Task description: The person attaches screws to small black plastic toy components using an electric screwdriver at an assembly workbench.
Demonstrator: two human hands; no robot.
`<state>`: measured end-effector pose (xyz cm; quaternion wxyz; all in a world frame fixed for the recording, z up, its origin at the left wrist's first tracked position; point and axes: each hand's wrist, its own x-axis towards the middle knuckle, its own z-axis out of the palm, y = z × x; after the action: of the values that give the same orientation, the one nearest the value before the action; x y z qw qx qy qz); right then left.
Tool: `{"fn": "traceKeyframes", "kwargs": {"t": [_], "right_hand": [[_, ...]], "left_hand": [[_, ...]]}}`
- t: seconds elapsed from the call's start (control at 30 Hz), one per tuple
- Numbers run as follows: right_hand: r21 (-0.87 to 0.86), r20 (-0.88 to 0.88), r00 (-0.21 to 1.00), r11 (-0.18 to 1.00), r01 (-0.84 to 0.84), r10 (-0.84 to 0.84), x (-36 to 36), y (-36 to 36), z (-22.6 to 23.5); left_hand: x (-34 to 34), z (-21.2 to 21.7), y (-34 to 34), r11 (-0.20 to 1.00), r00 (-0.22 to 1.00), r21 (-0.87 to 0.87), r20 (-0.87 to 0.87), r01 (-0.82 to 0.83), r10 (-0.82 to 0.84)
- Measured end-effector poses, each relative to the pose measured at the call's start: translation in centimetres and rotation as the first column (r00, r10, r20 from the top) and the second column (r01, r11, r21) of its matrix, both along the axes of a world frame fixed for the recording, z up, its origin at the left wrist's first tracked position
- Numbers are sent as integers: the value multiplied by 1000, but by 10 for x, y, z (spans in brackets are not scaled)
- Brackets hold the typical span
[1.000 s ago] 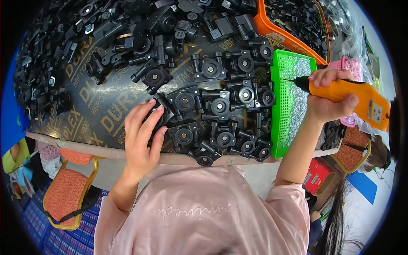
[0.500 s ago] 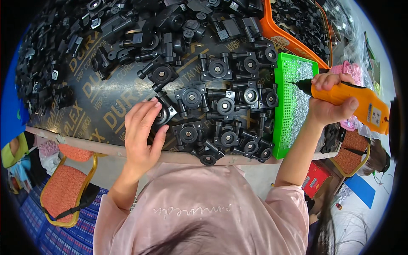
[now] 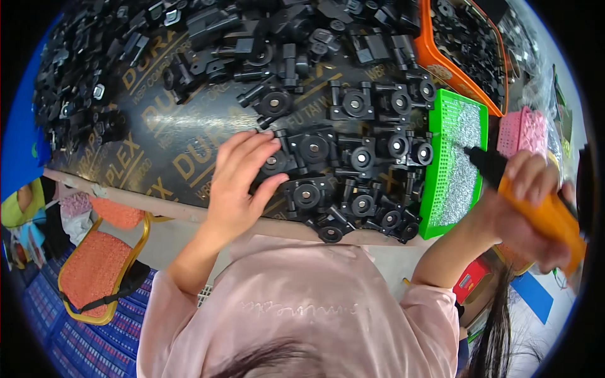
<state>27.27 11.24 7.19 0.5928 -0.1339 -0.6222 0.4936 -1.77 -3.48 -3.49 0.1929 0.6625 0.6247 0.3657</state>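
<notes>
My left hand point(image 3: 236, 179) has its fingertips and thumb around a black plastic part with a round disc point(image 3: 272, 162), which rests on the table at the left end of a group of similar parts. The palm hides some of it. In my right hand point(image 3: 529, 192) is an orange power screwdriver point(image 3: 548, 220) with a black nose, gripped by its body and smeared by motion. Its tip points left, over a green perforated tray point(image 3: 433, 211) of small silvery screws. Several assembled black parts point(image 3: 314, 148) stand between the left hand and the tray, discs facing up.
Loose black parts point(image 3: 208, 25) are heaped along the far side of the dark printed tabletop point(image 3: 183, 135). An orange bin point(image 3: 430, 60) of small black pieces stands far right, with a pink basket point(image 3: 510, 135) nearby. A chair point(image 3: 97, 271) is at the lower left.
The screwdriver has tilted and swung down to the right, its tip still by the screws. My left hand keeps its hold on the black part. The whole view has shifted somewhat.
</notes>
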Motion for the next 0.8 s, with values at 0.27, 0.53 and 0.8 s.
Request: {"fn": "traceKeyframes", "kwargs": {"t": [0.27,0.53,0.8], "right_hand": [[-38,-30,928,928,-371,370,-99,-53,-27],[-103,-45,901,895,-434,432,-125,-47,-46],[-68,-11,889,887,-457,457,-138,-46,-49]], "left_hand": [[-2,-2,5,999,990,3,128,53,-53],[-5,-11,4,995,986,56,142,81,-88],[-3,-10,4,994,990,77,113,80,-88]]}}
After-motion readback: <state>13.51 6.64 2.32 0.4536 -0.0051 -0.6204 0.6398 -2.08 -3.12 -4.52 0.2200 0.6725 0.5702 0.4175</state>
